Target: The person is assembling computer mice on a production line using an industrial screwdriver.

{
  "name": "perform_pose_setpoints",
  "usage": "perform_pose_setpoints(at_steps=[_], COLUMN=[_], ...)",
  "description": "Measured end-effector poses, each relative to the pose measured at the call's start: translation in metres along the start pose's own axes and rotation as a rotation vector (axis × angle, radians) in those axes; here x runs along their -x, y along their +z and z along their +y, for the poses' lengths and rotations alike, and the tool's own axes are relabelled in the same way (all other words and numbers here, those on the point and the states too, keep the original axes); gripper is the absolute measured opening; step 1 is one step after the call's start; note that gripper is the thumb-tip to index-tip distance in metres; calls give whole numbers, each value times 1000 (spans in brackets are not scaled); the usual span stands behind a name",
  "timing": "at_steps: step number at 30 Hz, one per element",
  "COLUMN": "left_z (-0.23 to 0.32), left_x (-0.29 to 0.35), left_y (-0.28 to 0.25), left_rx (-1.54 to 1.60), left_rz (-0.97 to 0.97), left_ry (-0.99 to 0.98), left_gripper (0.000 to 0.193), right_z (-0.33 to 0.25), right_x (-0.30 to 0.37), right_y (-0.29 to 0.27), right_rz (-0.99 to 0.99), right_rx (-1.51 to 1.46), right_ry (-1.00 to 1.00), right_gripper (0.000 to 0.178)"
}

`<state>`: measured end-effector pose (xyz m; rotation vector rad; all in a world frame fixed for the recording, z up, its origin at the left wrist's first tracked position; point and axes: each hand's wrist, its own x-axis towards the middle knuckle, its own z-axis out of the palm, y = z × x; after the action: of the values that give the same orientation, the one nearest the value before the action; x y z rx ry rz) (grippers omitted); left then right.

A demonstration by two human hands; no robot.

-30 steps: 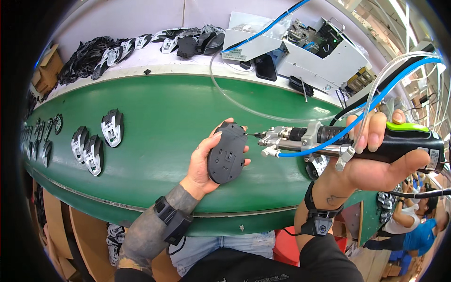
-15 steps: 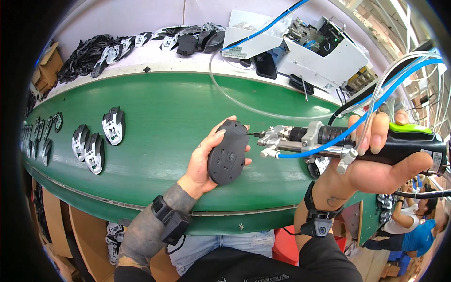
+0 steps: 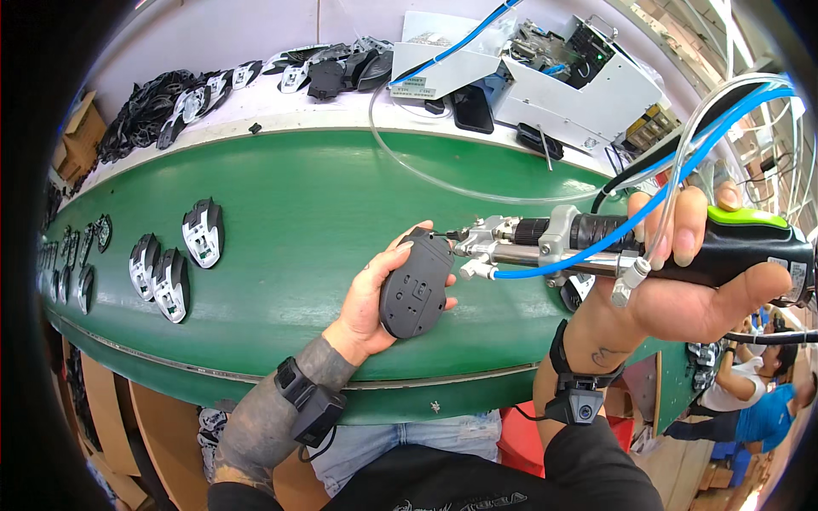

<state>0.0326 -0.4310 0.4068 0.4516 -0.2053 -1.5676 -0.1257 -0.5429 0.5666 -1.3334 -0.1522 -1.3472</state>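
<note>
My left hand (image 3: 368,300) is closed round a black computer mouse (image 3: 415,288), its underside with screw holes turned up toward me. An electric screwdriver (image 3: 596,238), black with a lime-green lever and a metal feed head, lies sideways in the closed grip of my right hand (image 3: 682,281). The driver's tip points left and meets the upper end of the mouse, near the left thumb; whether the bit sits in a hole I cannot tell. A blue air hose (image 3: 622,234) runs from the feed head past my right fingers.
Grey-and-black mouse shells (image 3: 203,232) lie left on the green conveyor belt (image 3: 290,187), with circuit boards (image 3: 103,232) farther left. A white screw feeder (image 3: 554,98) stands on the back shelf beside a phone (image 3: 473,109) and black parts (image 3: 153,111). A clear tube (image 3: 400,162) crosses the belt. Co-workers (image 3: 754,400) are at right.
The screwdriver's tip has shifted left and slightly up against the mouse, from its right side to its upper end. The mouse has tilted a little and sits slightly lower. Both hands keep their grips.
</note>
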Motion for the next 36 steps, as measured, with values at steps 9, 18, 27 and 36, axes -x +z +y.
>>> perform_pose_setpoints(at_steps=[9, 18, 27, 36], left_z=[1, 13, 33, 33], left_x=[1, 5, -1, 0], left_y=[2, 5, -15, -8], left_rx=[19, -285, -6, 55], left_rz=[-8, 95, 247, 93], left_ry=[25, 123, 419, 444], left_gripper=[49, 48, 47, 44], right_z=[-5, 8, -16, -7], right_x=[1, 1, 11, 12], right_y=[-1, 5, 23, 35], right_rz=[9, -103, -127, -174], right_rx=[-27, -138, -82, -105], right_ry=[42, 39, 136, 202], right_gripper=[64, 68, 55, 56])
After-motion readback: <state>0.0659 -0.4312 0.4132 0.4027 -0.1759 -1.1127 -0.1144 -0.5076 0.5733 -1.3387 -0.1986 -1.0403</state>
